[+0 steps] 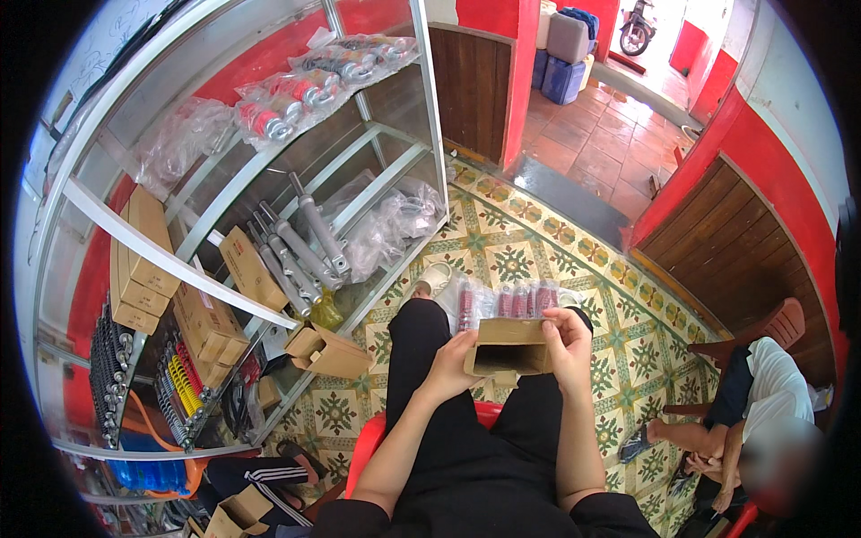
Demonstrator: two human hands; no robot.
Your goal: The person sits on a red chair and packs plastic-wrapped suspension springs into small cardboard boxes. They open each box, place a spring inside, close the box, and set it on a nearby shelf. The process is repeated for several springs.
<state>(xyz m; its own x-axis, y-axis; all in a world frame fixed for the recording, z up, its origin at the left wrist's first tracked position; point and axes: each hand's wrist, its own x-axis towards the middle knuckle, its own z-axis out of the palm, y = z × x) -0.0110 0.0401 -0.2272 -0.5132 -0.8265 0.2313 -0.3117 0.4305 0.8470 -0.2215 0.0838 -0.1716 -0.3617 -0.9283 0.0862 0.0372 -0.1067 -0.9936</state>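
Note:
Above my lap I hold a brown cardboard box (513, 332), its open end tilted toward me and the inside dark. My left hand (453, 366) grips its left side. On the right side, my right hand (569, 348) has its thumb and fingers on the upper corner. A small flap hangs at the lower edge. Just beyond the box, several red coil springs, which look like shock absorbers (527, 299), lie in clear plastic on the tiled floor. What the box contains, if anything, cannot be made out.
On the left stands a metal shelf rack (438, 117) with bagged red shock absorbers (287, 103), grey fork tubes (314, 224) and cardboard boxes (202, 323). An open carton (327, 351) sits by its base. Another person (776, 386) sits at right near a red chair (776, 323).

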